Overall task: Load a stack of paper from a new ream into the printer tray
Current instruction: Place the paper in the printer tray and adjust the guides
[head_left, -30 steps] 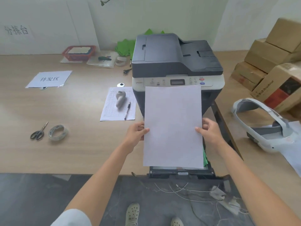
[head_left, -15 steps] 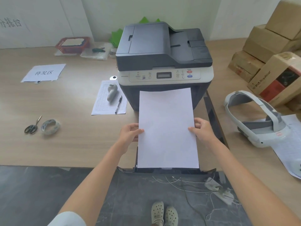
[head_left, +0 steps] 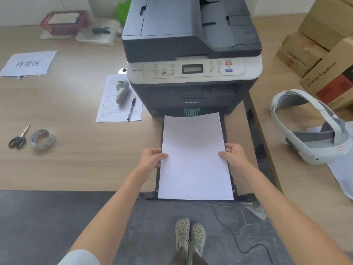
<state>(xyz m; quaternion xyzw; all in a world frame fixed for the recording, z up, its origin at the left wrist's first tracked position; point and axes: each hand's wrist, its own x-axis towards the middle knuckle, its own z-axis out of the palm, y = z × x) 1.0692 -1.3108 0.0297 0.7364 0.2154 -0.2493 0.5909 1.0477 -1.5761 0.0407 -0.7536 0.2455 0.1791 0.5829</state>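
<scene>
A white paper stack (head_left: 193,157) lies low over the black pulled-out printer tray (head_left: 224,131), its far edge close to the printer's front. My left hand (head_left: 151,157) grips the stack's left edge and my right hand (head_left: 233,153) grips its right edge. The dark grey and white printer (head_left: 191,54) stands on the wooden table just behind the tray. A green paper guide (head_left: 191,112) shows at the tray's far end. The tray's inside is hidden under the paper.
Left of the printer lie a form with a pen (head_left: 131,108), scissors (head_left: 18,138) and a tape roll (head_left: 42,139). A white headset (head_left: 313,131) rests on the right table, with cardboard boxes (head_left: 324,54) behind. Cables (head_left: 238,226) trail on the floor.
Both hands have lowered the paper stack down and forward, from held up before the printer's front to lying low over the tray. The view has tilted down and closer.
</scene>
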